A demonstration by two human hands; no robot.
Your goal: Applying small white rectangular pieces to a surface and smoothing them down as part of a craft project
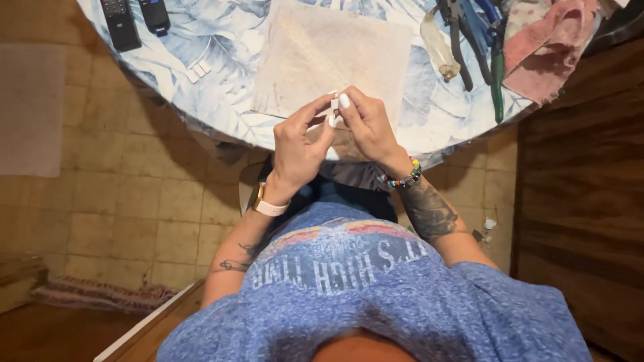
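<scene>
While pinched upright between both hands at table [201, 40] edge, white piece [334, 105] gripped by left hand [300, 149] fingers below, right hand [371, 127] fingertips on top

You're wearing a heathered blue short-sleeved T-shirt [376, 295] with a faded print across the chest: pale block lettering under a washed-out red and yellow graphic. Left hand [298, 144]: pale pink watch strap with gold-coloured case [267, 204] at the wrist, small dark line tattoos [236, 260] along the forearm. Right hand [372, 127]: multicoloured beaded bracelet [404, 177] at the wrist, dense dark shaded tattoo [428, 211] covering most of the forearm, nails painted white. Both forearms bare below the sleeves. Dark trousers, only partly visible at your lap.
</scene>
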